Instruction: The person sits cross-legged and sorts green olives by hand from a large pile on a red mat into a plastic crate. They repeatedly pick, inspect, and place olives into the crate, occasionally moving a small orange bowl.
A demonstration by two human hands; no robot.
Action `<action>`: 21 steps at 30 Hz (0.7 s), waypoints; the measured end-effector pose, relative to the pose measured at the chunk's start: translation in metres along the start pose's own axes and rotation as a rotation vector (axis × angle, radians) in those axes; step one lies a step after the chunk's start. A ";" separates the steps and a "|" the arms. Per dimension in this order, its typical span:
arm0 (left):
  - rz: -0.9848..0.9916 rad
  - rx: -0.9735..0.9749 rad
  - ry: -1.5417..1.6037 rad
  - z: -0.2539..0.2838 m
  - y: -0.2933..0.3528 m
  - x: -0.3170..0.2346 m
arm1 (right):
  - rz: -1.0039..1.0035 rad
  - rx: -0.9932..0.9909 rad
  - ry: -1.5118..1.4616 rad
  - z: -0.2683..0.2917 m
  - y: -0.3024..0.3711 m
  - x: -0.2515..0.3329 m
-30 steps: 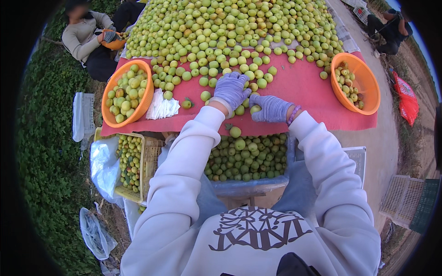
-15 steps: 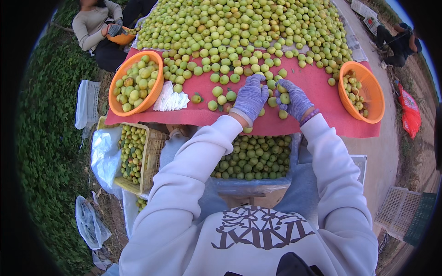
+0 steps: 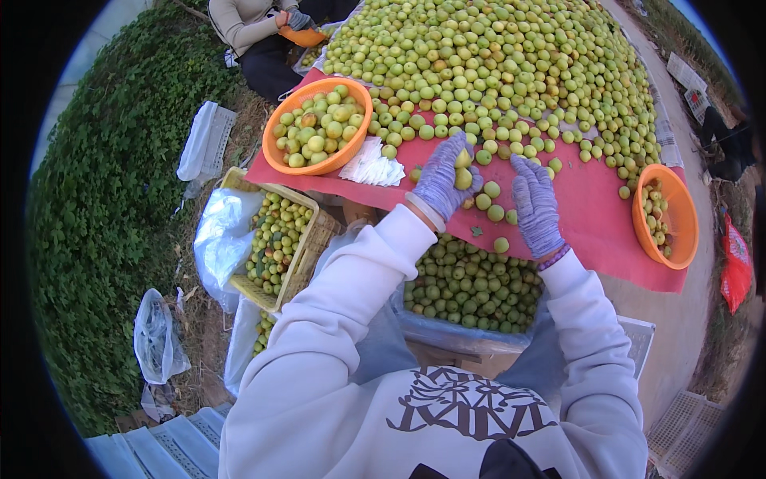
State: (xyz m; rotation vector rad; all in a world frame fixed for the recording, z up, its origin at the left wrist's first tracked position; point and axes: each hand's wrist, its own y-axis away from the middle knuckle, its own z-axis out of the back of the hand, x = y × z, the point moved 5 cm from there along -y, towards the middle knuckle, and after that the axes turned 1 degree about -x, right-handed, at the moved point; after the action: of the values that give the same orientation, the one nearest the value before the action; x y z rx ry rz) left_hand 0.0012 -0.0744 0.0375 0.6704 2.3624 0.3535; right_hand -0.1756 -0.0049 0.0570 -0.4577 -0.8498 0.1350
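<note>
While the left hand curls its fingers around green fruits, centre frame — apparently a gathering step — the right hand, fingers extended, shows nothing held; next move would call for secure hold. Outward: red cloth beneath; orange basket, upper left; fruit-filled crate, lower centre.

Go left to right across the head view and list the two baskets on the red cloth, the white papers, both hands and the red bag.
Left orange basket → white papers → left hand → right hand → right orange basket → red bag.
</note>
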 end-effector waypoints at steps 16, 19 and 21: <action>-1.066 -1.510 -2.042 0.150 0.037 -0.249 | -0.430 0.257 0.553 -0.016 -0.008 -0.120; -1.370 -0.476 -1.544 0.092 0.028 -0.203 | -0.349 0.342 0.616 -0.034 -0.013 -0.100; -1.034 -0.143 -1.460 0.064 0.007 -0.134 | -0.268 0.268 0.614 -0.037 -0.014 -0.085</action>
State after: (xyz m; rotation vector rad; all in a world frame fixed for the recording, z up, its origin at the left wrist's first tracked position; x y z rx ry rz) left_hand 0.1340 -0.1376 0.0613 -0.3801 0.9733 -0.3546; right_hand -0.2050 -0.0551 -0.0165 -0.1119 -0.2752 -0.1359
